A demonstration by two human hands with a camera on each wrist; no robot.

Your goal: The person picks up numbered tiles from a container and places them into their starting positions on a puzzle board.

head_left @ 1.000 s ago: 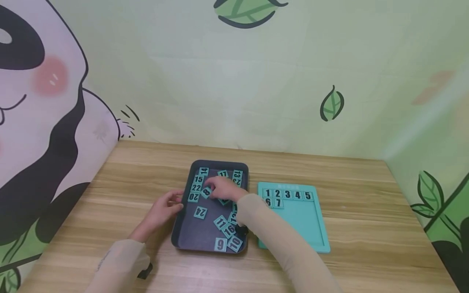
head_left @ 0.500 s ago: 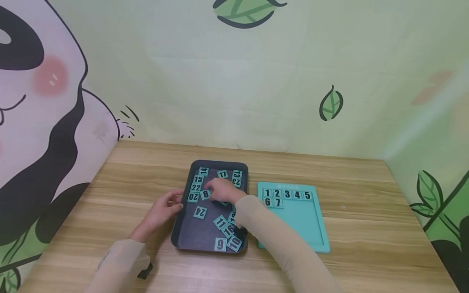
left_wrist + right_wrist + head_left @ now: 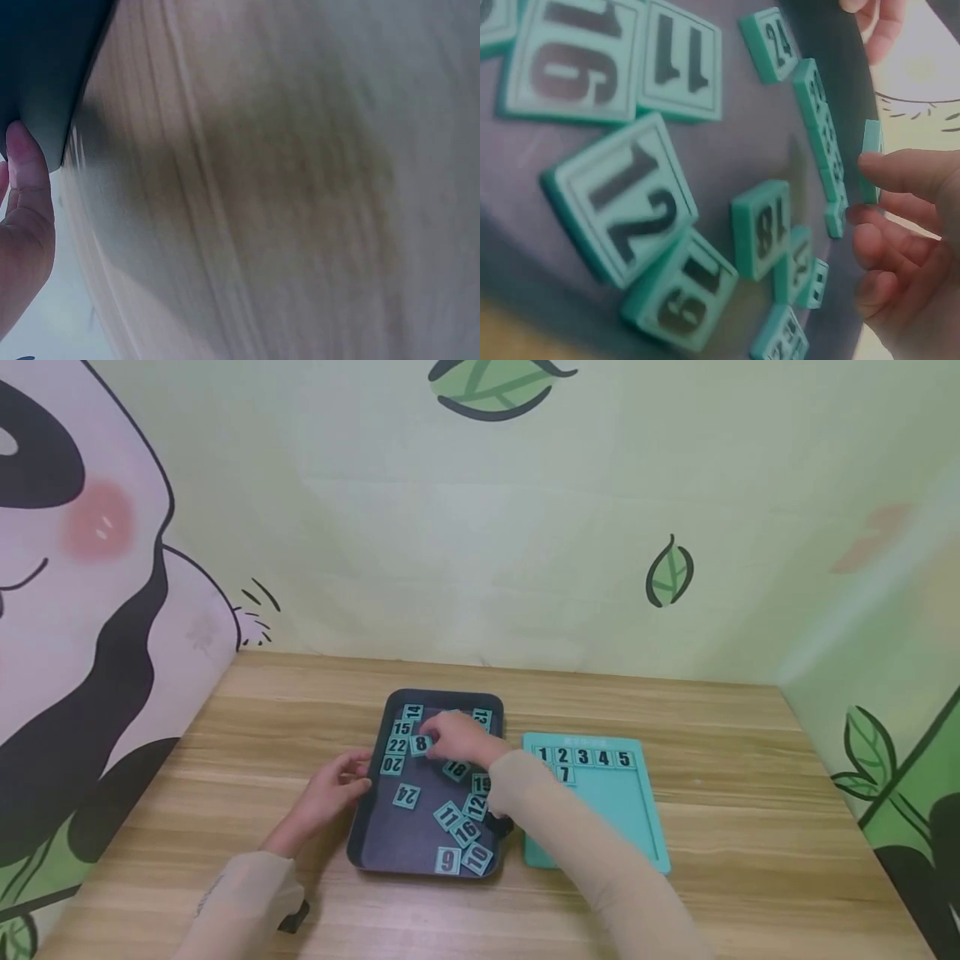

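Pinched between the thumb and finger of my right hand (image 3: 459, 737) is a teal number tile (image 3: 871, 161) marked 8 (image 3: 421, 744). It is raised and tilted on edge over the upper left of a dark tray (image 3: 420, 839). Several more number tiles lie in the tray, such as 24 (image 3: 407, 796), 12 (image 3: 622, 199) and 18 (image 3: 761, 229). My left hand (image 3: 327, 792) rests against the tray's left side, its thumb (image 3: 26, 157) on the outer wall in the left wrist view. A teal number board (image 3: 622, 814) bears a top row of tiles 1 to 5, with 7 below.
The board stands right of the tray, and my right forearm (image 3: 592, 852) crosses over it, hiding part of its second row. Both lie on a wooden table (image 3: 750, 793). A printed wall (image 3: 375, 527) rises behind the table.
Tile 8 has turned upright and moved slightly up in my right hand's fingers. The right hand has shifted a little, uncovering tile 18 and covering 17. My left hand stays at the tray.
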